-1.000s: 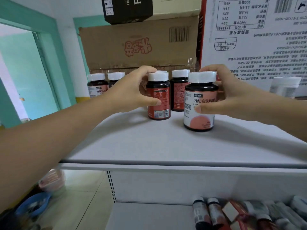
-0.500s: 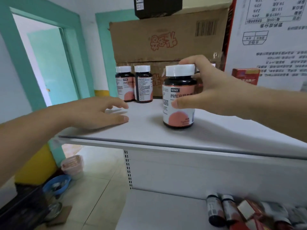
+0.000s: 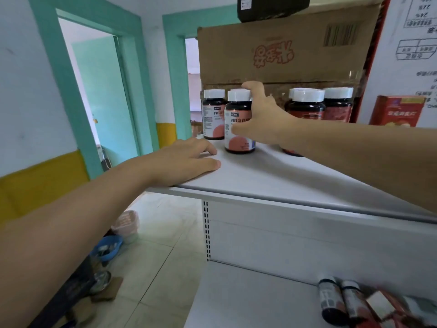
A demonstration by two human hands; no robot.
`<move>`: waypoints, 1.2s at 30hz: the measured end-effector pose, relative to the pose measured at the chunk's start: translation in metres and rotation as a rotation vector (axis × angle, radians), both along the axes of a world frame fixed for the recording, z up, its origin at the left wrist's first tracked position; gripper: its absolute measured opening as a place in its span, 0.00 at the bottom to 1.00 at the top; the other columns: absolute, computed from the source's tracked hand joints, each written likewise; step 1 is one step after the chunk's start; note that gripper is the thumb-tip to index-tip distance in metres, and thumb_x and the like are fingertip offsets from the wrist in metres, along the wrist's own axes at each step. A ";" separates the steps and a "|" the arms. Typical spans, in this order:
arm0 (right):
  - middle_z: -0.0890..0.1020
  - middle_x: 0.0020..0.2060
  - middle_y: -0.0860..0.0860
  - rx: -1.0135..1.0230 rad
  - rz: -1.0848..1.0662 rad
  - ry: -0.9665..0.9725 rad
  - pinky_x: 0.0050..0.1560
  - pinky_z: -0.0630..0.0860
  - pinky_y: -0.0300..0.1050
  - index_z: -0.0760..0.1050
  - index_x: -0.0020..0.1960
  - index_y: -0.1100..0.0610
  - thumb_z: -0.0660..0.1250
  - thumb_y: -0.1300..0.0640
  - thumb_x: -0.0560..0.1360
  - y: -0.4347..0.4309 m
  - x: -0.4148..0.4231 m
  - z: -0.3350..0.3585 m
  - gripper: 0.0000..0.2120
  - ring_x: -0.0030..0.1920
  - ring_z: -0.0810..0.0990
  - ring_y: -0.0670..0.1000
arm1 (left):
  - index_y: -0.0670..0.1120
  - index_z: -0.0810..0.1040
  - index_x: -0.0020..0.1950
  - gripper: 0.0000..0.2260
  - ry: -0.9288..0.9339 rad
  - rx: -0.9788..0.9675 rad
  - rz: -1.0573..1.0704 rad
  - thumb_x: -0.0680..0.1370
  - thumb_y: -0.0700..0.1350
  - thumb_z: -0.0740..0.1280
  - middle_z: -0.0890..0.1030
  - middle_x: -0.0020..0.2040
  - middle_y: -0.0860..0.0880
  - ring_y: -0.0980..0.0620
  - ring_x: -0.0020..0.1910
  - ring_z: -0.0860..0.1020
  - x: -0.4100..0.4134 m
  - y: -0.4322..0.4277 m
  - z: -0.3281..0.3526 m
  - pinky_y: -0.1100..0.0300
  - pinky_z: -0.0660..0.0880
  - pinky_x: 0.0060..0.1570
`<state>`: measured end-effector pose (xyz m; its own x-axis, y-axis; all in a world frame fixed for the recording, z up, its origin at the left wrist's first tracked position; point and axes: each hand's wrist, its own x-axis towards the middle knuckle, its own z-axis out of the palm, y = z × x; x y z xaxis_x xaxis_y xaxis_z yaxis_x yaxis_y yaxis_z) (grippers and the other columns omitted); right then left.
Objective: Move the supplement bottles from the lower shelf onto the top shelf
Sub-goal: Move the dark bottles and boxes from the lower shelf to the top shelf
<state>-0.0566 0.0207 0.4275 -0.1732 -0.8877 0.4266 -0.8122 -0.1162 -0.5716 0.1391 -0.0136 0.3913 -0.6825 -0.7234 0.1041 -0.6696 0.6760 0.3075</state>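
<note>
Behind held bottle [image 3: 239,144]: neighbour bottle [image 3: 212,117], cardboard box [image 3: 279,53].

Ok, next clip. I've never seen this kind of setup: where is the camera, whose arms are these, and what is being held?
There is no machine here. The view comes from a camera worn on a person's head, looking forward and down, so the two bare arms are the wearer's own. The right hand grips a white-capped bottle that stands on the top shelf. The left hand rests on that shelf's near corner and holds nothing. Further back more bottles stand before a cardboard box, with a red packet to the right. On the lower shelf a few small bottles lie on their sides.
</note>
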 end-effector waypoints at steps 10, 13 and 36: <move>0.71 0.61 0.55 -0.026 -0.080 -0.085 0.58 0.76 0.49 0.57 0.68 0.59 0.74 0.51 0.69 -0.009 -0.003 -0.012 0.36 0.58 0.75 0.53 | 0.57 0.68 0.69 0.20 0.008 -0.045 -0.010 0.80 0.61 0.57 0.67 0.72 0.54 0.52 0.70 0.64 0.000 -0.001 0.000 0.50 0.63 0.69; 0.73 0.61 0.55 0.001 -0.096 -0.094 0.57 0.76 0.48 0.58 0.67 0.59 0.74 0.48 0.70 -0.009 -0.002 -0.013 0.36 0.57 0.76 0.52 | 0.56 0.68 0.70 0.20 0.017 -0.048 -0.013 0.80 0.61 0.57 0.67 0.72 0.55 0.52 0.70 0.64 -0.001 0.000 0.000 0.50 0.63 0.69; 0.77 0.61 0.46 0.279 -0.325 0.364 0.53 0.71 0.44 0.74 0.63 0.45 0.63 0.42 0.76 0.205 -0.029 -0.021 0.17 0.57 0.75 0.48 | 0.58 0.72 0.65 0.18 -0.025 -0.252 -0.113 0.77 0.61 0.61 0.76 0.62 0.55 0.53 0.59 0.76 0.016 0.053 0.018 0.52 0.73 0.57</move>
